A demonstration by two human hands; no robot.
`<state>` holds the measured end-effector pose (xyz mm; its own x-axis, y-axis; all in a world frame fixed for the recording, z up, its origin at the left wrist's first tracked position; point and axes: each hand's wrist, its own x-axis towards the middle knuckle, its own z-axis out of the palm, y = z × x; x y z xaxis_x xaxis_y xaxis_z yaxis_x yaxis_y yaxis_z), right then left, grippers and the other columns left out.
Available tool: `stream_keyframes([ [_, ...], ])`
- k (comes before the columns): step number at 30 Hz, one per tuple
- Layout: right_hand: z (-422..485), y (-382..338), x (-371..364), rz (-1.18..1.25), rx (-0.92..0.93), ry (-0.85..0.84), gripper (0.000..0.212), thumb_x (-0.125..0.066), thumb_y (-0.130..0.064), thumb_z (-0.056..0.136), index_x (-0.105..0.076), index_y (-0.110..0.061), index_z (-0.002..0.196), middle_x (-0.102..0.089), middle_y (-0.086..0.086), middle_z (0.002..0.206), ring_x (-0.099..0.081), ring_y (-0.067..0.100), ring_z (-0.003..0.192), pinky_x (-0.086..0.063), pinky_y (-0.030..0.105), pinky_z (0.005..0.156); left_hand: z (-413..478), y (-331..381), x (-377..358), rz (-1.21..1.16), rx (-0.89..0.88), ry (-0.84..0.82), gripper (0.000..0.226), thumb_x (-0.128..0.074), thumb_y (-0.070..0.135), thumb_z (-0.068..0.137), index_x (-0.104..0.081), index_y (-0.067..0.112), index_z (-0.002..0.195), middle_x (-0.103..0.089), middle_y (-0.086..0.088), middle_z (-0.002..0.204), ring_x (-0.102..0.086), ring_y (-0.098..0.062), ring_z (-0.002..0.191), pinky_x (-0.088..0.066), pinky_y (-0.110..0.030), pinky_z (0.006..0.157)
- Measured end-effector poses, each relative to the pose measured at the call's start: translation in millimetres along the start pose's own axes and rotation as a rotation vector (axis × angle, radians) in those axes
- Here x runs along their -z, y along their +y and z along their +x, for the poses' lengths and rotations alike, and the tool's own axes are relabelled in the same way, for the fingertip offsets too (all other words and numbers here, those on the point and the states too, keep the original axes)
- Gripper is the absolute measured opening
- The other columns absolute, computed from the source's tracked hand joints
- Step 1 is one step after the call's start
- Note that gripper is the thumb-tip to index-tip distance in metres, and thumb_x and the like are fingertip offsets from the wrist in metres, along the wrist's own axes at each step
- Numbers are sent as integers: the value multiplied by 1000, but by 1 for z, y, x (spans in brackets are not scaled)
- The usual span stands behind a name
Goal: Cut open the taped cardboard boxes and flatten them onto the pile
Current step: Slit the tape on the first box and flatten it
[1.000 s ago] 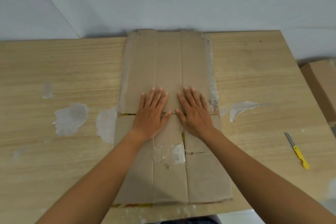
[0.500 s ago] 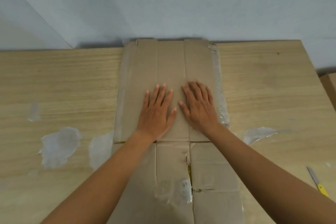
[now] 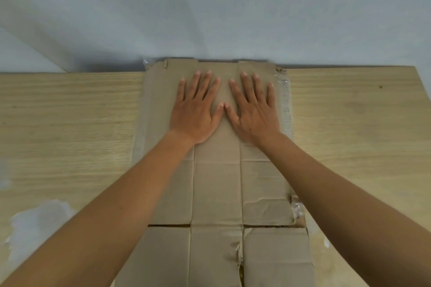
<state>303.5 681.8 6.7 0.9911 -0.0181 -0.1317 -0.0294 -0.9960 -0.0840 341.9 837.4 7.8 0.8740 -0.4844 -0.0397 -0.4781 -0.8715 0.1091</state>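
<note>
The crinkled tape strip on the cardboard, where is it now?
In the head view, the crinkled tape strip runs along the right edge of the flattened cardboard, just right of the right hand, near the wall.

You had a light wood-grain bench in front of you, its far edge set against a pale grey-blue wall. Toward the near left corner you could see a large whitish patch where the surface looked scraped or coated; which, you could not tell. A smaller pale smear lay at the left edge, farther back. Near the far right corner sat a small dark speck, and a white fleck showed toward the near right.
</note>
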Motion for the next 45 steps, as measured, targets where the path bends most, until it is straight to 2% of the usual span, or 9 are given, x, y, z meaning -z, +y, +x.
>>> stream_keyframes([
  [11,-36,-22,22,75,-65,-148,59,-20,-47,100,-5,-22,152,6,8,160,10,28,146,6,47,118,-51,18,16,-75,29,-170,62,-24,43,102,-6,14,153,2,-7,162,7,-23,148,6,-44,119],
  [16,-152,-50,14,103,33,-153,60,-13,-48,99,-14,-20,152,-1,8,160,4,24,147,2,43,118,-160,35,13,-163,-38,-150,73,-7,50,93,-18,8,152,-10,-11,160,-2,-27,148,2,-46,119],
  [21,-220,-67,-19,70,10,-53,62,-10,-47,99,-29,-14,148,-20,13,156,-13,30,145,-8,49,115,-231,50,-8,-139,-78,-33,62,-22,42,98,-32,5,147,-27,-13,155,-19,-30,145,-11,-51,116],
  [26,-223,-68,-28,21,-10,-56,72,22,-53,87,5,-22,149,8,6,159,12,23,146,5,47,116,-240,57,-14,-101,-16,-20,61,-23,41,97,-33,8,147,-29,-10,155,-22,-28,145,-16,-53,116],
  [29,-223,-71,-19,13,-26,-116,73,24,-58,83,14,-24,147,16,5,158,19,23,144,10,46,117,-241,56,-11,-92,-19,-61,65,-15,46,97,-25,9,150,-21,-9,158,-13,-26,147,-9,-51,119],
  [33,-256,-77,-10,105,-47,-134,64,-8,-52,96,-7,-22,152,6,7,160,12,23,146,8,45,118,-268,58,-7,-189,-45,-82,71,-7,53,96,-16,11,152,-8,-7,161,3,-21,148,4,-46,119],
  [36,-303,-82,-25,128,-42,-41,68,-14,-57,93,-23,-20,150,-10,10,159,-1,24,147,-2,49,118,-310,61,-12,-159,-89,-48,69,-10,53,99,-24,10,151,-16,-9,159,-6,-25,148,-3,-49,117],
  [40,-317,-83,-36,62,-75,-45,64,-10,-56,97,-20,-20,150,-18,11,157,-11,26,145,-10,54,112,-325,62,-18,-106,-81,-54,66,-17,53,99,-25,13,150,-18,-8,159,-12,-26,147,-10,-51,116],
  [45,-317,-71,-22,157,-129,-33,68,-16,-56,93,-34,-19,146,-21,11,157,-15,28,145,-7,46,118,-329,49,-7,-311,95,-2,70,-25,52,93,-25,12,151,-15,-7,160,-5,-22,148,7,-41,119],
])
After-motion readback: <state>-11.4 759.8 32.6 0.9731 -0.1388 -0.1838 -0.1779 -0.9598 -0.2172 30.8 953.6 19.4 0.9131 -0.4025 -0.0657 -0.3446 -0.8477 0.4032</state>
